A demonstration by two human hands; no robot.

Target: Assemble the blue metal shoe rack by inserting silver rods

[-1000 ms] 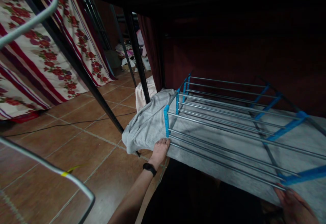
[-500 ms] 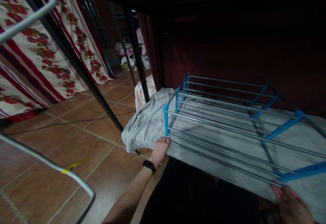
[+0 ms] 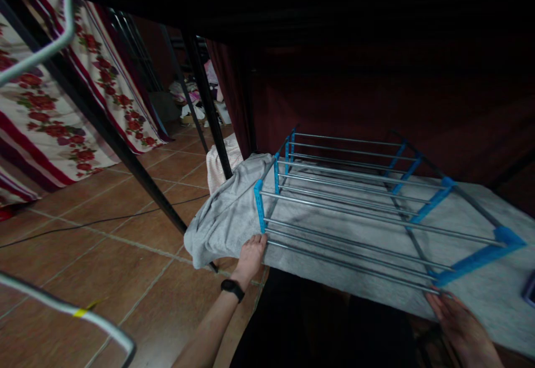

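A shoe rack [image 3: 429, 202] of thin grey metal rods with blue plastic joints lies across the grey blanket [image 3: 225, 217] in front of me. My left hand [image 3: 252, 253], with a black band on its wrist, is closed around its near left corner, just below a blue side piece. At the near right corner, my right hand [image 3: 457, 320] has its fingers around the end of the lowest rod, beside another blue piece. Both palms are partly hidden. Several rods run left to right between the two blue-jointed ends.
Black bed posts [image 3: 125, 156] stand at my left, with a bent white metal tube [image 3: 67, 306] nearer. A floral curtain [image 3: 45, 106] hangs beyond the tiled floor [image 3: 137, 256], where a cable [image 3: 104, 222] runs. A dark object [image 3: 530, 289] shows at the right edge.
My view has turned a little to the right, so the rack and both hands appear farther left. A dark object has come into sight at the right edge. Both hands keep their hold.
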